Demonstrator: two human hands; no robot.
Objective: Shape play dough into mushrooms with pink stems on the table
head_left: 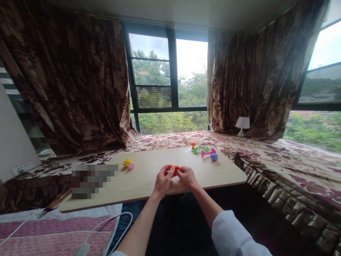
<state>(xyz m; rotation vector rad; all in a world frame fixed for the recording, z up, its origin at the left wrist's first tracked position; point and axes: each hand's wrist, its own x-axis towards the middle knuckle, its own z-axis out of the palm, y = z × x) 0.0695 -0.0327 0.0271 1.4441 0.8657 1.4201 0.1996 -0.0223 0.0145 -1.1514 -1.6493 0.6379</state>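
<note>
Both hands meet over the front part of a pale wooden table. A small orange-red object is pinched between them; its exact kind is hard to make out, as fingers cover much of it. My left hand grips its left side, thumb on top. On the other side, my right hand is closed on it with thumb and fingers. Farther back on the right lie an orange mushroom-shaped piece, a tangle of green cord or chain, a pink dumbbell-shaped toy and a blue knobbly ball.
Left of my hands sit a yellow knobbly ball and a pink lump. A blurred-out patch covers the table's left end. Behind is a cloth-covered ledge with a white lamp. A white cable runs at lower left.
</note>
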